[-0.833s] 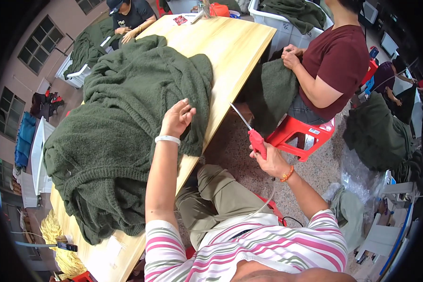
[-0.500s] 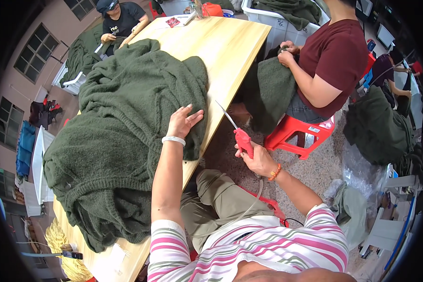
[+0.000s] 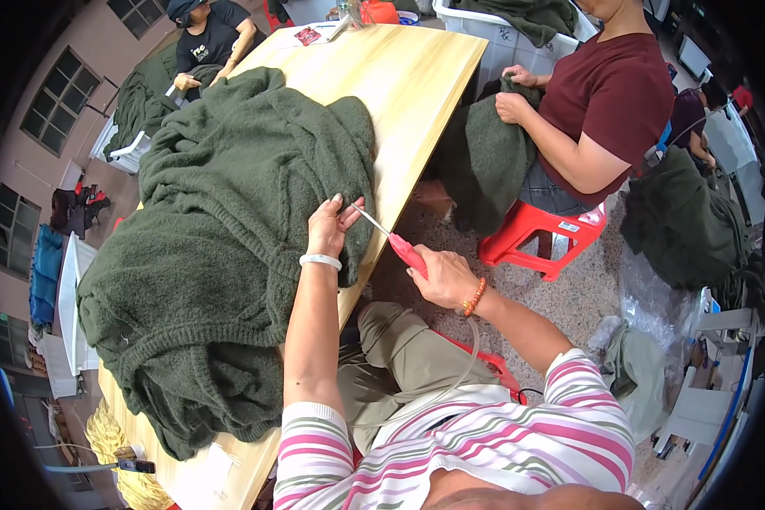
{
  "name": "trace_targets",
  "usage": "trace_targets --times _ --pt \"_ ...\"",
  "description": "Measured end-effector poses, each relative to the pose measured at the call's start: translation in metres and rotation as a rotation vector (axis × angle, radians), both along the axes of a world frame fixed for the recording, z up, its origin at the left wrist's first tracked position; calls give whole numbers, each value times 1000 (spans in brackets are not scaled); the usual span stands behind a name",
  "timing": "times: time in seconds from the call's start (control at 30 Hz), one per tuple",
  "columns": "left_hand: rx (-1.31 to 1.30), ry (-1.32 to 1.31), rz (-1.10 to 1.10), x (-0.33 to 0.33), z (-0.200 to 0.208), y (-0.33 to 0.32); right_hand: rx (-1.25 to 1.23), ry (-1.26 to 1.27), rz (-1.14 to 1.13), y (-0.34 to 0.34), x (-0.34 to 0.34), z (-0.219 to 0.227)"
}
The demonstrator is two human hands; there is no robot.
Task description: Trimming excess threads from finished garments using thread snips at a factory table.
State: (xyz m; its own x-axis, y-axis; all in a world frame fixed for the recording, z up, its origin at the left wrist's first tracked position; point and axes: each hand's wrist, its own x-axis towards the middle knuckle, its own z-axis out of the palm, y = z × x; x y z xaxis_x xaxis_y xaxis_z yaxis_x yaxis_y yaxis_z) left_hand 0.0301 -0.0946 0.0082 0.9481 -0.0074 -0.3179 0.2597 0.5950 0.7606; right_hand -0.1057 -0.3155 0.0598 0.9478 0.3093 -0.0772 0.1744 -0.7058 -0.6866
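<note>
The right hand (image 3: 444, 276) grips a red air gun (image 3: 407, 252), nozzle (image 3: 371, 220) meeting the left hand (image 3: 326, 231), whose grasp is unclear.

Green clothes heap (image 3: 204, 221) blocks low passage left of left hand (image 3: 328, 228). Way open over table's (image 3: 421, 89) far end. Pink air gun (image 3: 406, 253) spans gap between hands; hose (image 3: 474, 347) below right hand (image 3: 446, 279). Stool (image 3: 518, 224), co-worker (image 3: 603, 110) farther right.

Pale lettering (image 3: 200, 53) on black T-shirt (image 3: 219, 31), dark characters (image 3: 503, 34) on white bin (image 3: 529, 61)
</note>
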Motion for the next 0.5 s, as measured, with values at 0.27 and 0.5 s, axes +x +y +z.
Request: trace_targets --times 0.27,0.5 --pt "-10 -45 40 -5 0 -5 1 -65 -18 4 15 -3" --pt "-14 -76 -8 -6 2 -2 -44 -10 35 2 11 2"
